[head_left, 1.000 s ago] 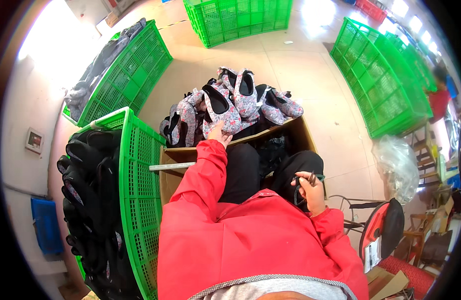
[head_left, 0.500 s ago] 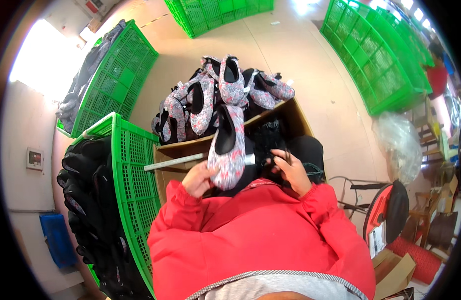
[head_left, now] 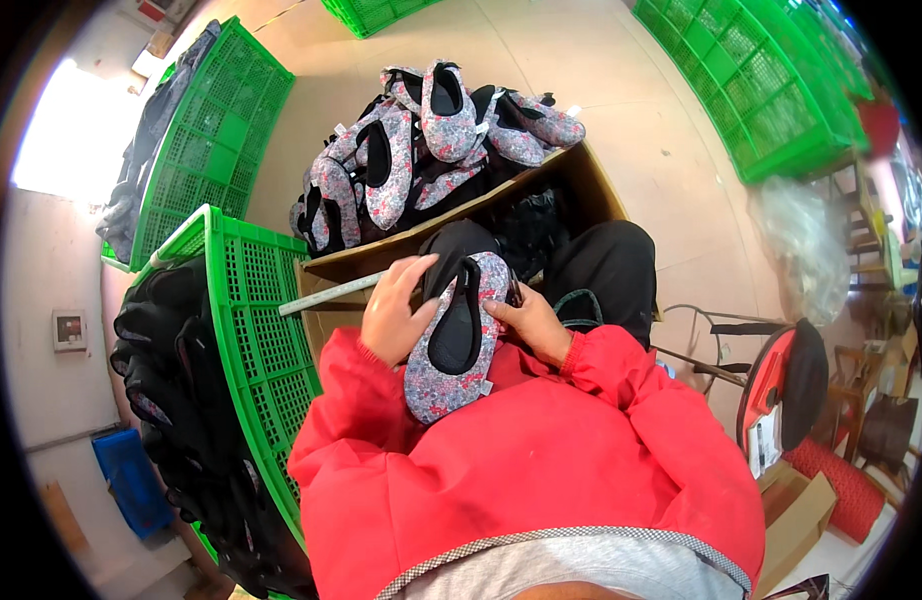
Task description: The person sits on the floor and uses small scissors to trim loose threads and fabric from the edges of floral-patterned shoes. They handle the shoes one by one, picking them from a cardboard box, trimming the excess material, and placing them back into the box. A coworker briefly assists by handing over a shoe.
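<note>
We hold a floral slipper (head_left: 451, 340) between both hands over the lap: the left hand (head_left: 396, 312) wraps its fingers around the slipper's left edge near the toe, and the right hand (head_left: 529, 325) presses its fingers against the right edge. Directly ahead, a cardboard box (head_left: 571, 175) carries a pile of matching slippers (head_left: 431, 140). A green crate (head_left: 251, 330) filled with black shoes (head_left: 171, 380) stands just beside our left arm. More green crates (head_left: 771, 90) stand well apart, ahead on the right.
</note>
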Demonstrator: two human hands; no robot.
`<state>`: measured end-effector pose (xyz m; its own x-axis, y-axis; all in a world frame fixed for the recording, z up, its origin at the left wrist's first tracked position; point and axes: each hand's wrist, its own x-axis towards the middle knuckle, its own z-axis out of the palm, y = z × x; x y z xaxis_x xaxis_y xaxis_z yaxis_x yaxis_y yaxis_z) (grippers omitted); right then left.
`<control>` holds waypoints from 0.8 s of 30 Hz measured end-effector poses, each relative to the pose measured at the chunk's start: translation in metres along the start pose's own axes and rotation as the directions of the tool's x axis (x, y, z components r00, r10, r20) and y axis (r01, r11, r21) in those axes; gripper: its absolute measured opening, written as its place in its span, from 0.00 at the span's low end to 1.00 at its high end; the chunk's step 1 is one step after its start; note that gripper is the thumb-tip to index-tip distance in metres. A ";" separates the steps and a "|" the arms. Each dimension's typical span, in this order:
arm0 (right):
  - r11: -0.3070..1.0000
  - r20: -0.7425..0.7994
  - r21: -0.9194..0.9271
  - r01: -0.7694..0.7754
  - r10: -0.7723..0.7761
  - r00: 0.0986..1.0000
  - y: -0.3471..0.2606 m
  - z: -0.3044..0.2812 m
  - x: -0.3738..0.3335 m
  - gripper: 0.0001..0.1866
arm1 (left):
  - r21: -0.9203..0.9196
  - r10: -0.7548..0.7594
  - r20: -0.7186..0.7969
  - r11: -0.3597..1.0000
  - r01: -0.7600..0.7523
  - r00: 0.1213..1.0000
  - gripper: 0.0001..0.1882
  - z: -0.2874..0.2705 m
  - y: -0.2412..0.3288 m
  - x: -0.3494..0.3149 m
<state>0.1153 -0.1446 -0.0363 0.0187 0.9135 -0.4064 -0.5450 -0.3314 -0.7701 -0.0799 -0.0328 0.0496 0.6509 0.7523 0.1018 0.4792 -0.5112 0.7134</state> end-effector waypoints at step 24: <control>0.999 0.007 -0.008 -0.036 0.036 0.999 0.005 -0.008 -0.002 0.12 | -0.113 0.234 -0.072 0.964 -0.241 0.970 0.17 0.069 -0.013 0.036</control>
<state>0.1193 -0.1501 -0.0427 -0.0067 0.9027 -0.4302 -0.5384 -0.3658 -0.7591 -0.0220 -0.0276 -0.0040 0.7009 0.6396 0.3156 0.2384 -0.6271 0.7415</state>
